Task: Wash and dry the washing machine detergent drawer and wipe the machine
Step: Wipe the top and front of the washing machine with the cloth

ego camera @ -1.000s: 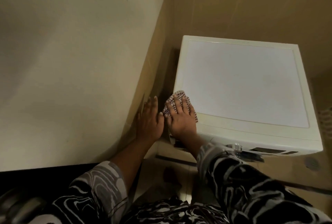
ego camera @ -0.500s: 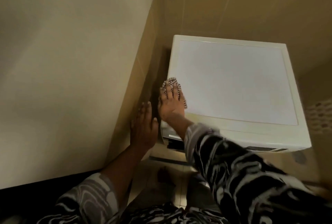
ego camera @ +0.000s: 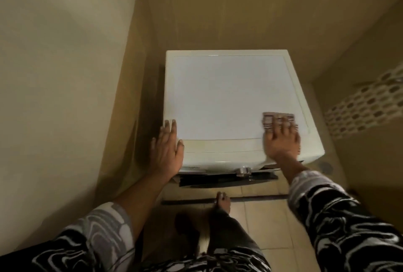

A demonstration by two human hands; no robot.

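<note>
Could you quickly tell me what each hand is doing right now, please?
Left hand: open, resting flat on the washing machine at its front left corner.
Right hand: open, pressing the checked cloth flat onto its top.

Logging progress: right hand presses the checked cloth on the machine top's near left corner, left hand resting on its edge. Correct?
No. In the head view the right hand presses the checked cloth on the machine top's near right corner; the left hand rests on its left edge.

Black-and-white swirl-patterned sleeves
</note>
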